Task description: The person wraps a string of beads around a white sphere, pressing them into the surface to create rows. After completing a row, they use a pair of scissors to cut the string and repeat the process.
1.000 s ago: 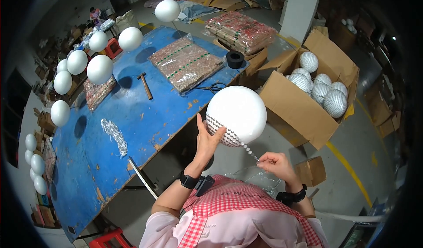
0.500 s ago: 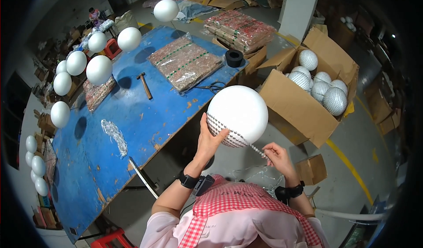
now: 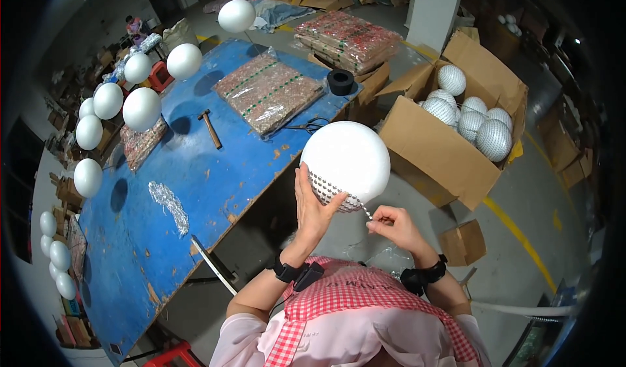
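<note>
In front of me is a large smooth white ball (image 3: 347,157), its lower left part wrapped in rows of a silver bead strand (image 3: 326,188). My left hand (image 3: 315,205) supports the ball from the left, fingers along its side and thumb pressed over the beaded rows. Just below the ball's lower right, my right hand (image 3: 396,227) pinches the loose end of the strand, which runs taut up to the last row. The part of the ball under my left palm is hidden.
A blue worktable (image 3: 195,191) stands left, holding a hammer (image 3: 210,130), scissors (image 3: 306,126), black tape roll (image 3: 340,82), bagged beaded sheets (image 3: 268,92) and a silver strand bundle (image 3: 168,208). White balls on sticks line its far side. At right, a cardboard box (image 3: 450,148) holds several beaded balls.
My right hand has come closer to the ball, shortening the free length of strand between them. The ball sits slightly further left and up in view, with my left hand still on it.
</note>
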The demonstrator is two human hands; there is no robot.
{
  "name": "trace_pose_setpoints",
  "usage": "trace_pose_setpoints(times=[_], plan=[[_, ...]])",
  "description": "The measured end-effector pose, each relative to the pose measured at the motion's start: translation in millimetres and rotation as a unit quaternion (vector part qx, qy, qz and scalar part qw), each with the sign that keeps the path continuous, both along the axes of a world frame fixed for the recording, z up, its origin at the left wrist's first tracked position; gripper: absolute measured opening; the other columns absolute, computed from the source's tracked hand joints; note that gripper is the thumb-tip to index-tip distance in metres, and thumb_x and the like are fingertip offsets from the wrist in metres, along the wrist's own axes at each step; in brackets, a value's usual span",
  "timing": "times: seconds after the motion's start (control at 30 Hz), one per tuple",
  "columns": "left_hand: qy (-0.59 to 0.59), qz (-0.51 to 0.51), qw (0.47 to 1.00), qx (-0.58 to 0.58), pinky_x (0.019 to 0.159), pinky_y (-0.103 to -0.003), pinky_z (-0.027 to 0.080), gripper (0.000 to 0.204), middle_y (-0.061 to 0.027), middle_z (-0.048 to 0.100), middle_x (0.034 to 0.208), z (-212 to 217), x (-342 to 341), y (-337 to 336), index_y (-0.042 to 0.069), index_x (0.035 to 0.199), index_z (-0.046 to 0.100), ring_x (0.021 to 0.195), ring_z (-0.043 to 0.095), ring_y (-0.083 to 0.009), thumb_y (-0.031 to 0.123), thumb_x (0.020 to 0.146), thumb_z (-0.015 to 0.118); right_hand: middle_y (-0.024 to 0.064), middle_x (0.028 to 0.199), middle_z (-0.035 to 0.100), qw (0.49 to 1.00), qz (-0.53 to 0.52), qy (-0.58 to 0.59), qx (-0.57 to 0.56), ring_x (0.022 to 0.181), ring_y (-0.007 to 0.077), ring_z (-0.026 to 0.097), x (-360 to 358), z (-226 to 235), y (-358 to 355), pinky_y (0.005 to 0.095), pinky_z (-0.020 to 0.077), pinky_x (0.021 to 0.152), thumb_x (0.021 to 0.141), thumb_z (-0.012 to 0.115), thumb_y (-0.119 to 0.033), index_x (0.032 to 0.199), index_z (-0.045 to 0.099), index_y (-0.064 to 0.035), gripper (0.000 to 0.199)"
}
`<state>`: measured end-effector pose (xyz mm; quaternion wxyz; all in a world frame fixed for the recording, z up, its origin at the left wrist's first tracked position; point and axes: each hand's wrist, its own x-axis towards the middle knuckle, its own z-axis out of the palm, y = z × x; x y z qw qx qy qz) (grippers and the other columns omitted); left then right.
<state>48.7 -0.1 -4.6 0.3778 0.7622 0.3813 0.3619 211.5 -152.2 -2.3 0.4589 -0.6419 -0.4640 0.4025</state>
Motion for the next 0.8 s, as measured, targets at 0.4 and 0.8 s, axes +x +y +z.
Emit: trace_pose_setpoints(times=[0.4,0.8], plan=[[-0.141,-0.005,0.979,-0.145,0.108,-0.039,0.032,0.087,-0.0261,0.032,0.143,-8.7,0.0,11.8,-0.002,0.146,0.020,0.132,0.036,-0.0325,0.032,0.084,0.071,0.0009,0.067,0.060,0.984,0.021,0.176,0.018,0.062,0.0064,0.057,3.6,-8.9,-2.6,0.0215,0.0462,0.059,0.096,0.055,-0.018,0.081,0.061,-0.0014,0.023],[-0.010,-0.062,0.986,-0.155,0.105,-0.038,0.037,0.097,-0.0285,0.040,0.139,0.0,-10.8,20.1,-0.005,0.147,0.014,0.126,0.046,-0.0329,0.038,0.082,0.070,0.0007,0.067,0.061,0.986,-0.104,0.132,-0.016,0.059,0.0055,0.056,7.1,-29.5,-4.6,0.0215,0.0444,0.051,0.094,0.060,-0.017,0.084,0.062,-0.0017,0.019]])
